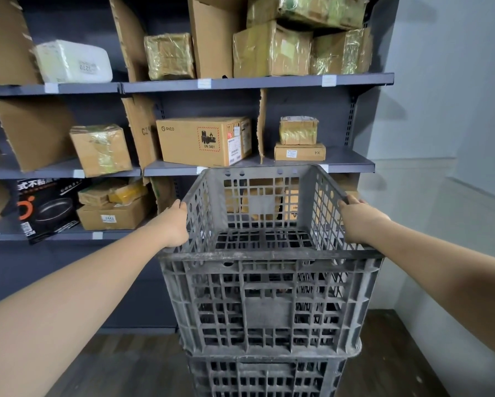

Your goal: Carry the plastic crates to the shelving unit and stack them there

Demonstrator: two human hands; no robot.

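Observation:
A dusty grey plastic crate (269,299) with lattice walls sits on top of another grey crate (266,376), right in front of the dark shelving unit (257,83). My left hand (175,224) grips the top crate's left rim, fingers curled over the edge. On the opposite side, my right hand (358,217) holds the right rim the same way. The top crate is empty inside. Only the upper part of the lower crate shows at the bottom of the view.
The shelves hold several cardboard boxes, among them a PICO box (203,141) just behind the crate, and a white parcel (74,63) higher up. A pale wall (446,110) stands at the right. Dark wood floor (392,353) lies around the stack.

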